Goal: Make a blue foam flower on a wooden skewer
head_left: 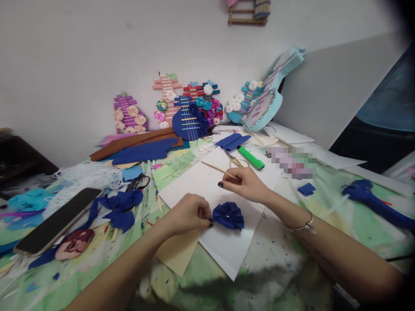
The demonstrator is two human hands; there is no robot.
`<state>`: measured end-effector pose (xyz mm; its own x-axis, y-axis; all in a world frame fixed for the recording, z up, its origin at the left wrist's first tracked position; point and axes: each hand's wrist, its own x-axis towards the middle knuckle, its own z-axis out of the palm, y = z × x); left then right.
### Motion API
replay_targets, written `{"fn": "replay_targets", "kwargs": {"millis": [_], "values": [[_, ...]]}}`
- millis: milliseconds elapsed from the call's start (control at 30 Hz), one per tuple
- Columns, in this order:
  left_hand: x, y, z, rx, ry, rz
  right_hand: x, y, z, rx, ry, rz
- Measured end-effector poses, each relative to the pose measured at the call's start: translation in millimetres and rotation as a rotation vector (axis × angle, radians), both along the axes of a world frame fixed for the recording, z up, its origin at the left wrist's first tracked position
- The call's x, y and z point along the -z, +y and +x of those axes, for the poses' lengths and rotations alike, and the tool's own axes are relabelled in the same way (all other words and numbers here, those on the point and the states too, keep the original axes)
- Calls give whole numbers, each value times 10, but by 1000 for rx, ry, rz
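A dark blue fabric flower (228,215) lies on a white sheet (210,185) in the middle of the table. My left hand (189,213) is closed and pinches the flower's left edge. My right hand (244,183) is just behind the flower, fingers closed around a thin wooden stick (216,169) that points back and left. A silver bracelet sits on my right wrist.
Scissors (234,160) and a green cutter (252,158) lie behind my right hand. A black phone (58,219) and blue fabric scraps (120,207) are at left. Several decorated foam guitars (191,113) lean on the wall. Blue fabric pieces (372,196) lie at right.
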<state>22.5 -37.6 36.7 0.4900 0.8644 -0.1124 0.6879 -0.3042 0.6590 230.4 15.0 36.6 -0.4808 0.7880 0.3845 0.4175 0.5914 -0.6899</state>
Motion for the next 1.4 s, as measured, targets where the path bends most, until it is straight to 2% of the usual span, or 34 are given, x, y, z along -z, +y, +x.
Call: {"fn": "replay_targets", "kwargs": {"millis": [100, 200, 367, 467, 633, 867, 1100, 1267, 1400], "values": [[-8, 29, -22, -52, -94, -8, -22, -31, -2, -8, 45, -11], [-43, 49, -41, -113, -260, -37, -62, -89, -13, -102, 64, 11], [-116, 57, -25, -218, -525, -210, -97, -175, -67, -220, -19, 139], [-116, 65, -23, -253, -611, -219, -68, -200, -117, -178, -43, 195], [-20, 96, -43, -272, -746, -254, 20, -224, -191, -71, -25, 213], [24, 106, -17, -344, -817, -237, 78, -219, -215, 4, -36, 195], [-10, 96, 6, -388, -957, -302, 40, -212, -221, -9, 36, 38], [0, 102, 9, -383, -942, -262, 63, -184, -216, -12, 87, -53], [7, 94, 15, -358, -913, -197, 80, -171, -207, 1, 103, -66]]}}
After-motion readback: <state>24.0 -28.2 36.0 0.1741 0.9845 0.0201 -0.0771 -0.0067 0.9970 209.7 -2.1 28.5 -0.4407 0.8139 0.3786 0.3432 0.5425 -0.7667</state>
